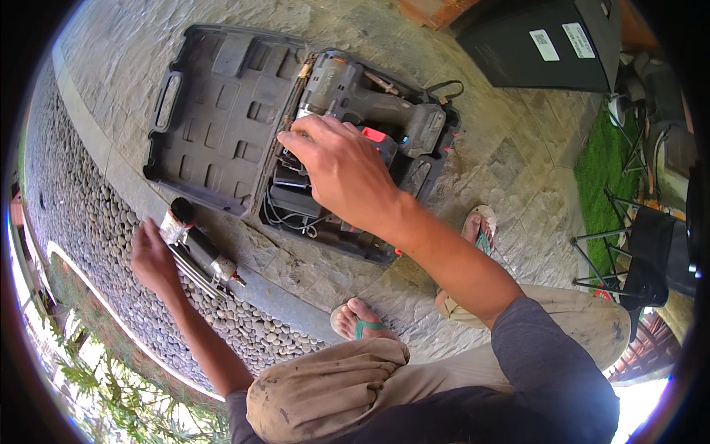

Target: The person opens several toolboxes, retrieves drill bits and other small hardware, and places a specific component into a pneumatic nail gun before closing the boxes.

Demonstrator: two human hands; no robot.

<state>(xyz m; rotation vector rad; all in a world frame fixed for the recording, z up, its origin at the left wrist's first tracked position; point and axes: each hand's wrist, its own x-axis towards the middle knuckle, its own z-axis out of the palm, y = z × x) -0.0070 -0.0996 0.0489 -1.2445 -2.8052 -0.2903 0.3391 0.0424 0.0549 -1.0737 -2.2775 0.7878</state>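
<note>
My right hand [340, 166] is over an open dark grey tool case [214, 126]. Its fingers are bent, with thumb and index tips close together; whatever they may pinch is too small to make out. Under and beyond it, a grey cordless drill [384, 103] lies in the case. A black charger-like block [296, 198] with a pale cable [277, 217] sits in the near part. My left hand [154, 260] is at the left, fingers loosely extended beside a silver-and-black air nailer [203, 248]. The nailer lies along the paving edge; contact with the hand is unclear.
Stone paving [510, 166] borders a bed of pebbles [96, 200]. At the far right are a black box [532, 44] with white labels, green turf [597, 163] and a black folding chair [643, 251]. My sandalled feet [359, 322] are close to the case.
</note>
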